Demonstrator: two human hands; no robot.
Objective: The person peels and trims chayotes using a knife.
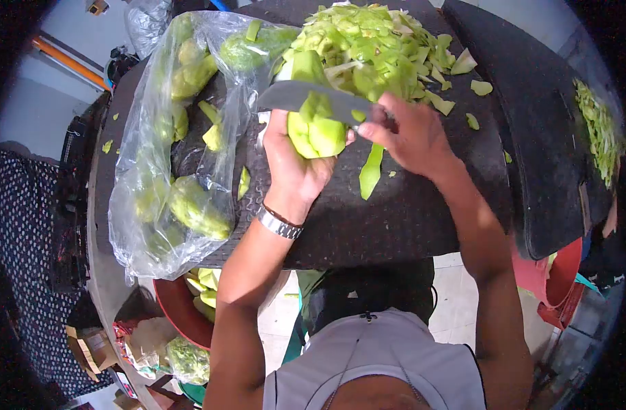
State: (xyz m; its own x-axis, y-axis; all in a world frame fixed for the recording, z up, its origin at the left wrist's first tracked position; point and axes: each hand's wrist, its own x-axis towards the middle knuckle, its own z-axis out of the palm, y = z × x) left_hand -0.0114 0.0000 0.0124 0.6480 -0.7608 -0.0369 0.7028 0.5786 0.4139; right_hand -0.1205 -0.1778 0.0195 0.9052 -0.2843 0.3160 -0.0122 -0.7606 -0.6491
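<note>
My left hand [296, 171] cups a partly peeled pale green fruit [317, 137], furrowed like a chayote. My right hand [408, 133] is closed round the handle of a broad-bladed knife [285, 97]. Its blade lies across the upper part of the fruit, with bits of green peel stuck on it. Below the right fingers hangs a long strip of peel [371, 174]. Just beyond both hands rises a heap of green peelings [367, 51]. Most of the knife handle is hidden in my fingers.
A clear plastic bag [132, 198] with several green fruits [200, 205] lies on the dark table [388, 232] at left. A black board [531, 137] stands at right. Red tubs [176, 311] are below the table's edge on both sides. Loose peel scraps lie about.
</note>
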